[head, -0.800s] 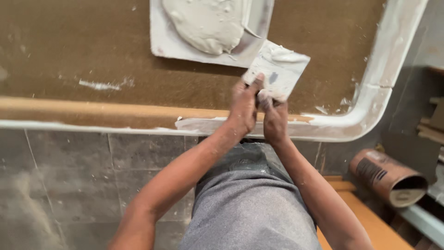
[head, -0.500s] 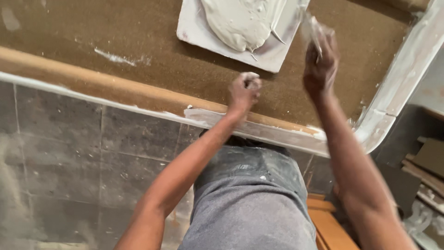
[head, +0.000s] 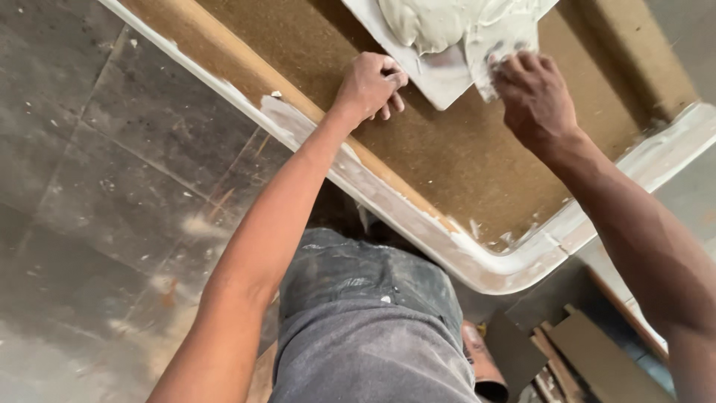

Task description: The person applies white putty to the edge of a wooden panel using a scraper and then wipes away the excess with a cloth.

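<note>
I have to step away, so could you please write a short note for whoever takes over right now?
Left hand: closed, resting on the brown board by the corner of the white tray.
Right hand: holding a putty-coated scraper on the tray, beside the putty mound.
Done: the board's rounded edge already carries white putty.
Left: the wooden strip is bare in places.
</note>
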